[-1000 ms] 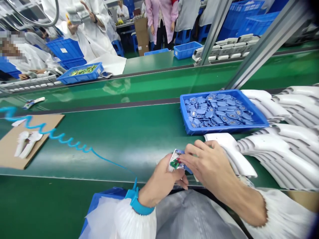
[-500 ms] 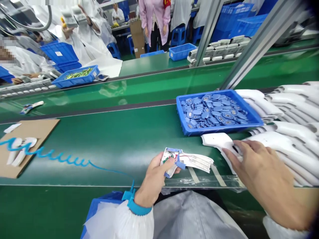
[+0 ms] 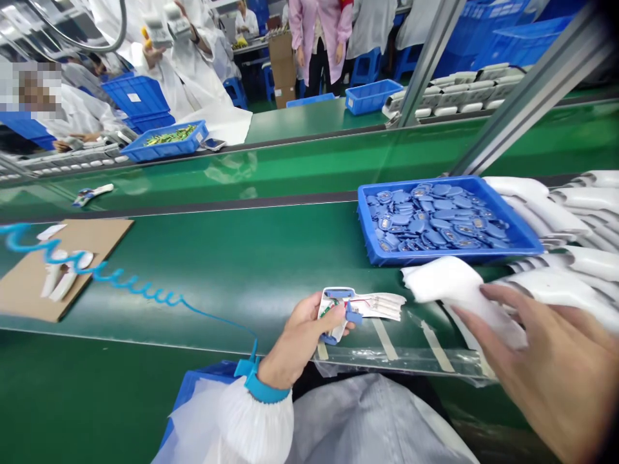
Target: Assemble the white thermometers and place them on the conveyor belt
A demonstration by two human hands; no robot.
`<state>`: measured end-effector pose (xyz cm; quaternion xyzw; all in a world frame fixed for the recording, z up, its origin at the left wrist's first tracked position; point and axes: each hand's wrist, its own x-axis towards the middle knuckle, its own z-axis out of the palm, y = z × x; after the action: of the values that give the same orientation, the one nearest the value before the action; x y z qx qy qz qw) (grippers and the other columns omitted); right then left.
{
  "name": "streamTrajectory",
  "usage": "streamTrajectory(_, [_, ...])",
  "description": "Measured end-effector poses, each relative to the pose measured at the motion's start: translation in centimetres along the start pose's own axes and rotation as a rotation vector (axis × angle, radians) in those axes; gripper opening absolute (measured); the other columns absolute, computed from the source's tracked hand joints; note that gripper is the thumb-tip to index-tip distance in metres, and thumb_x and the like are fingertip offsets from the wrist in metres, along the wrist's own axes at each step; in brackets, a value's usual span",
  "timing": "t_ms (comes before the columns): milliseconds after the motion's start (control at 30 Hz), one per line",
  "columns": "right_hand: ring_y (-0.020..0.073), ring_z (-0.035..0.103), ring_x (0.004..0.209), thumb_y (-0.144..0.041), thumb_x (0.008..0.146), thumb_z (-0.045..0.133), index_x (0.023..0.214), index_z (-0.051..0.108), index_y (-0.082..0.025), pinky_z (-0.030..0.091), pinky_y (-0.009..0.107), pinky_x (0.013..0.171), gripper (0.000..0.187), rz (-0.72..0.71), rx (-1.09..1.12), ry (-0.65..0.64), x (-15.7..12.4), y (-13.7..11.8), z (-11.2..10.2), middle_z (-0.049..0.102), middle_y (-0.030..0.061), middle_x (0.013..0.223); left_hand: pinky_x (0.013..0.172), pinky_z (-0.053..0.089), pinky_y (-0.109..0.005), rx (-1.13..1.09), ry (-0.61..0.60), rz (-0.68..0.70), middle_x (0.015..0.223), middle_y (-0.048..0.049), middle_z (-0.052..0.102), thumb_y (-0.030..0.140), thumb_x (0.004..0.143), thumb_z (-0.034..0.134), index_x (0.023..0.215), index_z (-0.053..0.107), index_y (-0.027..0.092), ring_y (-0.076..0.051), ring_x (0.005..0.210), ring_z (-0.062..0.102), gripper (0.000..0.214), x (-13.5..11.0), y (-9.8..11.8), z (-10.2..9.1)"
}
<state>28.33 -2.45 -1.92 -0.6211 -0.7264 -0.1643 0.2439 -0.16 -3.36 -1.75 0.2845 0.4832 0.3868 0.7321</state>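
My left hand (image 3: 302, 332) grips an open white shell half (image 3: 360, 305) that shows a green circuit board, red wire and blue parts inside; it hovers just above the green belt's near edge. My right hand (image 3: 546, 357) is closed on another white plastic shell (image 3: 459, 290), lifted slightly off the pile at the right. A blue wrist strap (image 3: 264, 386) with a coiled blue cord (image 3: 111, 277) circles my left wrist.
A blue tray (image 3: 374, 248) of blue button pads sits behind the hands. White shells (image 3: 565, 219) are stacked at the right. A cardboard sheet (image 3: 29, 290) with white parts lies at left. Other workers and blue bins (image 3: 164, 145) line the far belt.
My right hand left the assembly, reached to the shell pile at the right and picked up a white shell. My left hand kept hold of the open shell half.
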Motion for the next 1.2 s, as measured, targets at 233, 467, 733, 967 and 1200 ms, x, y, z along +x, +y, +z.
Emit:
streamTrajectory(233, [0.0227, 0.069, 0.09, -0.014, 0.099, 0.06, 0.121, 0.061, -0.014, 0.042, 0.041, 0.082, 0.023, -0.483, 0.195, 0.026, 1.7, -7.8, -2.3, 0.079, 0.0071, 0.104, 0.082, 0.047, -0.025, 0.028, -0.054, 0.131, 0.118, -0.0104, 0.068, 0.058, 0.083, 0.077, 0.126, 0.065, 0.016, -0.022, 0.106, 0.061, 0.062, 0.1, -0.3, 0.1])
streamTrajectory(467, [0.029, 0.069, 0.1, -0.035, 0.104, 0.051, 0.127, 0.06, -0.011, 0.05, 0.044, 0.083, 0.035, -0.394, 0.36, -0.176, 1.4, -7.7, 0.8, 0.075, 0.0135, 0.113, 0.069, 0.045, -0.026, 0.293, 0.019, 0.173, 0.094, -0.0067, 0.067, 0.048, 0.086, 0.076, 0.114, 0.067, 0.013, -0.016, 0.08, 0.06, 0.046, 0.3, -1.1, -0.3])
streamTrajectory(733, [0.0175, 0.068, 0.085, -0.051, 0.098, 0.057, 0.105, 0.071, -0.026, 0.053, 0.03, 0.072, 0.03, 0.1, 0.983, -0.568, 4.9, -9.8, 1.1, 0.073, 0.003, 0.098, 0.063, 0.041, -0.027, 0.607, 0.126, 0.278, 0.087, -0.0019, 0.067, 0.043, 0.077, 0.081, 0.097, 0.064, 0.018, -0.017, 0.076, 0.058, 0.036, 0.5, 0.4, 0.9])
streamTrajectory(967, [0.0109, 0.041, 0.053, -0.037, 0.102, 0.05, 0.054, 0.041, -0.021, 0.028, 0.032, 0.055, 0.051, -0.054, 0.58, -0.074, 5.9, -15.1, 2.8, 0.045, -0.0018, 0.054, 0.062, 0.04, -0.035, 0.958, 0.056, 0.387, 0.088, -0.0122, 0.074, 0.018, 0.083, 0.056, 0.108, 0.069, 0.017, -0.027, 0.07, 0.065, 0.028, 0.2, 1.0, 2.4])
streamTrajectory(1200, [0.0102, 0.04, 0.051, -0.038, 0.103, 0.051, 0.054, 0.043, -0.021, 0.03, 0.03, 0.055, 0.052, 0.093, 0.724, -0.058, 6.4, -14.2, 2.0, 0.045, -0.0027, 0.052, 0.061, 0.043, -0.035, 0.89, 0.016, 0.388, 0.09, -0.0102, 0.073, 0.027, 0.085, 0.062, 0.103, 0.064, 0.018, -0.026, 0.07, 0.065, 0.02, 0.4, 2.0, 2.0])
